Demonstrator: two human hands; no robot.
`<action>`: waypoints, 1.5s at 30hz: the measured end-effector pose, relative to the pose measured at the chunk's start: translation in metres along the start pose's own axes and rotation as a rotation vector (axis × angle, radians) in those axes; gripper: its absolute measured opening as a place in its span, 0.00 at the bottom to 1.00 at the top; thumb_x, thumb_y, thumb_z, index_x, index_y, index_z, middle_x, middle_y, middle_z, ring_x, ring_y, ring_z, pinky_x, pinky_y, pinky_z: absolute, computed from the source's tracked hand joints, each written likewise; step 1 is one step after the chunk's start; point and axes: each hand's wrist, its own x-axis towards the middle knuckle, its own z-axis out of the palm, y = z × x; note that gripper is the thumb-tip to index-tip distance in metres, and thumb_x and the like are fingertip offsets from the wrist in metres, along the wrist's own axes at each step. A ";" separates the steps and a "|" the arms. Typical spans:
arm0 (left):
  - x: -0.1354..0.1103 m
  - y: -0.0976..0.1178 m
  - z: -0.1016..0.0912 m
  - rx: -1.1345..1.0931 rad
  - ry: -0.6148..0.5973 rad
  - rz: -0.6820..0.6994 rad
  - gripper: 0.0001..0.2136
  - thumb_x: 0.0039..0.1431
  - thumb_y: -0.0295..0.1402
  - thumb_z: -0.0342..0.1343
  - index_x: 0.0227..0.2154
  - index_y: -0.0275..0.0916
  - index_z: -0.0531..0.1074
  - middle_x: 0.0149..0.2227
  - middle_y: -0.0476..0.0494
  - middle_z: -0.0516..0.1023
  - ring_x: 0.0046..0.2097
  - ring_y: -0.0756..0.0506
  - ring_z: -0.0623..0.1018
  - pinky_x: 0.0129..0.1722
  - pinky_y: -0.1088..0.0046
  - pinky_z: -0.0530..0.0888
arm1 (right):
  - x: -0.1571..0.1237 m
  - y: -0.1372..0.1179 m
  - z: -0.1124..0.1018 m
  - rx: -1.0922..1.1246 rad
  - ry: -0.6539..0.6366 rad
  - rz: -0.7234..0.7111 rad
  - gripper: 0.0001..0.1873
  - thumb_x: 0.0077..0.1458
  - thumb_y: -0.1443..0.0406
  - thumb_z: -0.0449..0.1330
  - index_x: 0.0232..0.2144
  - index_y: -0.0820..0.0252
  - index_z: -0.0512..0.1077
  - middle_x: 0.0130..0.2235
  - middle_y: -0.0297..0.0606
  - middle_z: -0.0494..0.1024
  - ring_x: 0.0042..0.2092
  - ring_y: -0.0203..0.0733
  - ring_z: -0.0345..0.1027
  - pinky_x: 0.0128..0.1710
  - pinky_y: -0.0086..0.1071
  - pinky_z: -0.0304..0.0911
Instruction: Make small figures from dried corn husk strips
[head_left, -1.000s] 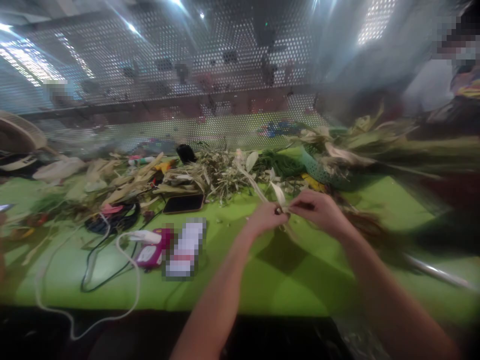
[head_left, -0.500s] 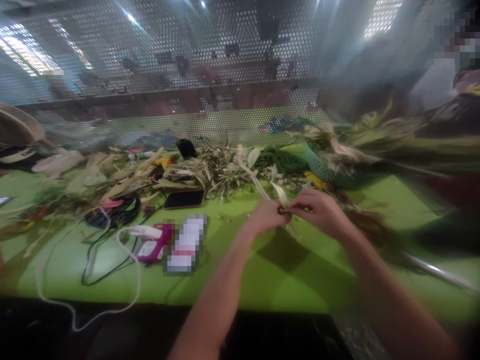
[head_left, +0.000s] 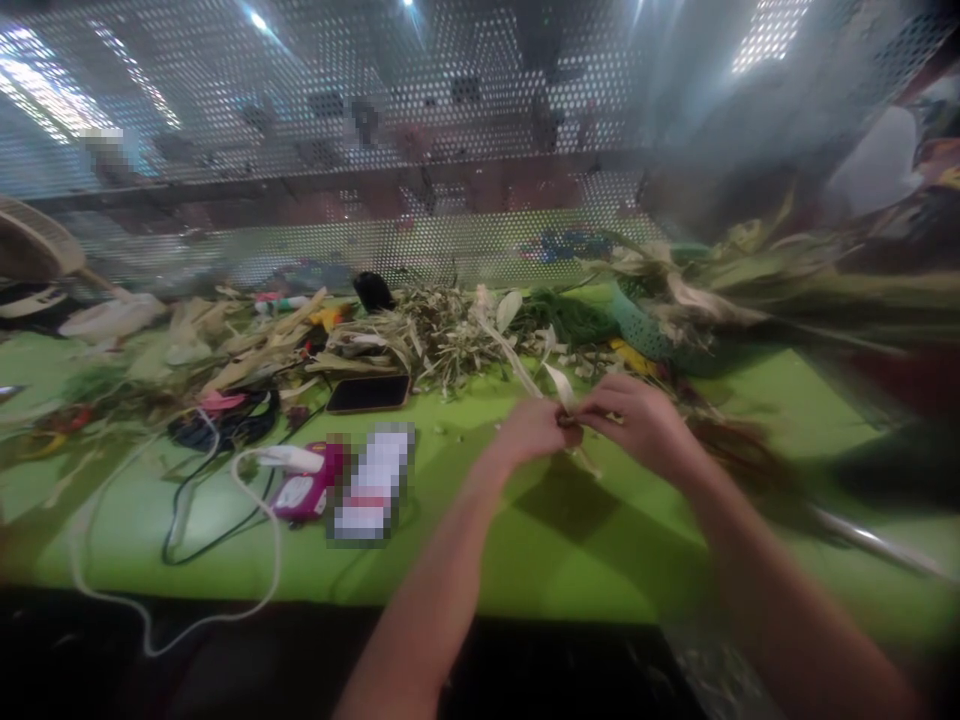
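Note:
My left hand (head_left: 531,434) and my right hand (head_left: 639,416) meet over the green table, fingertips nearly touching. Both are closed in a pinch on a pale strip of dried husk (head_left: 559,384), whose upper end curls up between them. Its lower tail hangs under the fingers. A longer pale strip slants up and left from my left hand towards a heap of dried plant pieces (head_left: 442,345). The exact spot where the fingers grip is small and partly hidden by them.
Left of my hands lie a blurred-out phone (head_left: 373,485), a dark phone (head_left: 368,393) and a magenta device (head_left: 309,482) with a white plug and cables. A green perforated basket (head_left: 637,318) stands at the back right. Behind rises a perforated metal screen (head_left: 465,190).
My hands stay almost in place, pinching the same strip, with only slight finger movement. A dark blurred shape has come in over the table's right edge.

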 end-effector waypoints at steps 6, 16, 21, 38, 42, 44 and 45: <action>-0.001 0.002 0.000 0.057 -0.010 -0.012 0.13 0.51 0.39 0.50 0.24 0.36 0.75 0.22 0.46 0.71 0.26 0.49 0.66 0.25 0.73 0.56 | 0.000 -0.001 0.003 -0.039 0.027 -0.006 0.06 0.59 0.63 0.61 0.33 0.57 0.78 0.33 0.39 0.76 0.37 0.41 0.69 0.36 0.32 0.60; 0.002 -0.001 0.003 0.054 -0.022 0.011 0.14 0.52 0.40 0.53 0.30 0.35 0.79 0.27 0.44 0.77 0.30 0.47 0.72 0.29 0.74 0.60 | -0.001 -0.010 0.008 -0.133 0.021 -0.060 0.05 0.58 0.68 0.60 0.30 0.57 0.76 0.32 0.39 0.76 0.36 0.42 0.67 0.36 0.32 0.59; 0.004 -0.005 0.007 0.054 -0.004 -0.007 0.15 0.53 0.40 0.53 0.32 0.34 0.80 0.28 0.43 0.77 0.31 0.47 0.73 0.29 0.74 0.60 | -0.001 -0.012 0.008 -0.097 -0.021 -0.042 0.09 0.59 0.70 0.56 0.37 0.57 0.77 0.37 0.41 0.77 0.40 0.43 0.69 0.39 0.33 0.62; 0.005 -0.009 0.016 -0.095 0.014 0.051 0.15 0.54 0.40 0.53 0.34 0.35 0.78 0.29 0.45 0.77 0.32 0.47 0.72 0.30 0.74 0.63 | 0.000 -0.015 0.005 -0.036 -0.009 0.019 0.11 0.55 0.73 0.58 0.36 0.55 0.77 0.37 0.38 0.81 0.40 0.44 0.72 0.40 0.34 0.64; 0.009 -0.013 0.022 -0.135 0.004 0.069 0.12 0.51 0.37 0.56 0.32 0.34 0.78 0.28 0.46 0.76 0.33 0.47 0.72 0.32 0.73 0.66 | -0.001 -0.013 0.006 -0.007 -0.061 0.026 0.11 0.53 0.74 0.58 0.35 0.56 0.76 0.37 0.37 0.80 0.39 0.42 0.72 0.40 0.32 0.64; 0.011 -0.016 0.024 -0.228 -0.009 0.063 0.11 0.51 0.35 0.56 0.33 0.34 0.77 0.29 0.47 0.76 0.33 0.48 0.72 0.33 0.74 0.67 | 0.000 -0.013 0.006 0.005 -0.052 0.023 0.11 0.54 0.74 0.57 0.36 0.57 0.76 0.37 0.37 0.80 0.39 0.42 0.72 0.40 0.32 0.64; 0.012 -0.017 0.025 -0.305 -0.009 0.052 0.11 0.51 0.34 0.55 0.35 0.34 0.77 0.30 0.48 0.76 0.33 0.49 0.71 0.33 0.74 0.67 | 0.000 -0.013 0.006 0.013 -0.037 0.025 0.11 0.55 0.74 0.57 0.37 0.57 0.75 0.38 0.38 0.80 0.40 0.42 0.72 0.40 0.32 0.64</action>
